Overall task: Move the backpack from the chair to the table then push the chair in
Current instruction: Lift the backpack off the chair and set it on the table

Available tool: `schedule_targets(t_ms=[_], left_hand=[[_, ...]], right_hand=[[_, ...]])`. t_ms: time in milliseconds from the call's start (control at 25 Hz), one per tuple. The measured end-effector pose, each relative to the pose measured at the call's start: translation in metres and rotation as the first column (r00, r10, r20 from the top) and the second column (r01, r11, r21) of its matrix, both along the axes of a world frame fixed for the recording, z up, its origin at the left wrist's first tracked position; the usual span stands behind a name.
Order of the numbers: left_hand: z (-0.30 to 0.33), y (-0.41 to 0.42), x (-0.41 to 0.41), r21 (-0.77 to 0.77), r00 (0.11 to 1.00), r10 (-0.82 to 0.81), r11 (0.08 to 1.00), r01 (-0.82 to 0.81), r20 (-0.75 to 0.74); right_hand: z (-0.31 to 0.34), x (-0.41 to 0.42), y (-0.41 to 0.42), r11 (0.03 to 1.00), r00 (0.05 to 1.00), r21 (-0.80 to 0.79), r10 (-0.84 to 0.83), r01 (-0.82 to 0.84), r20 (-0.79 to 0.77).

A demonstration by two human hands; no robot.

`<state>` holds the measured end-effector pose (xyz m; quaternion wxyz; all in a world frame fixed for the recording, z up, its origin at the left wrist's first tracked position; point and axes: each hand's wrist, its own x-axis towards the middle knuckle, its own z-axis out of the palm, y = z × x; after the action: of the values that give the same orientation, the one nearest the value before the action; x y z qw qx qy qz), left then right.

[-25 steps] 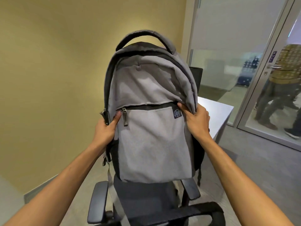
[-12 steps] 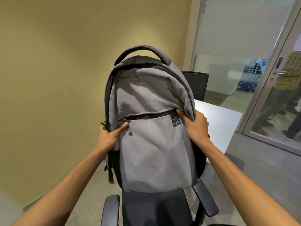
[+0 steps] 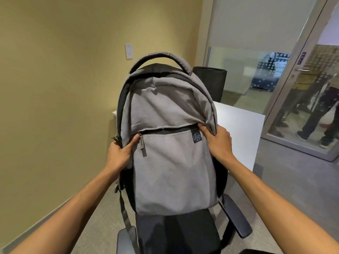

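Observation:
A grey backpack (image 3: pixel 170 153) with black sides and a top handle hangs upright in front of me, above the black seat of the office chair (image 3: pixel 176 233). My left hand (image 3: pixel 119 153) grips its left edge beside the front pocket zipper. My right hand (image 3: pixel 217 142) grips the fold of fabric at its right side. The white table (image 3: pixel 238 125) lies behind the backpack, to the right, and the bag hides much of it.
A second black chair (image 3: pixel 211 83) stands at the table's far side. A yellow wall with a light switch (image 3: pixel 128 51) runs along the left. A glass wall and a door (image 3: pixel 300 85) are at right, with people's legs beyond the glass.
The backpack, held in both hands, sits lower in view than before and is closer to the table. More of the table and the far chair shows now.

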<state>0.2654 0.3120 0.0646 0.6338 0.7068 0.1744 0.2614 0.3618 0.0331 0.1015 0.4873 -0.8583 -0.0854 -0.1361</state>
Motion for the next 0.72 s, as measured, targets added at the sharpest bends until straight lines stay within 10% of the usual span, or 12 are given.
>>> schedule_targets(t_ms=[720], left_hand=[[0.026,0.197,0.123,0.134,0.977,-0.213,0.968,0.211,-0.006]], right_hand=[[0.029,0.050,0.176,0.980,0.980,-0.037,-0.193,0.195,0.058]])
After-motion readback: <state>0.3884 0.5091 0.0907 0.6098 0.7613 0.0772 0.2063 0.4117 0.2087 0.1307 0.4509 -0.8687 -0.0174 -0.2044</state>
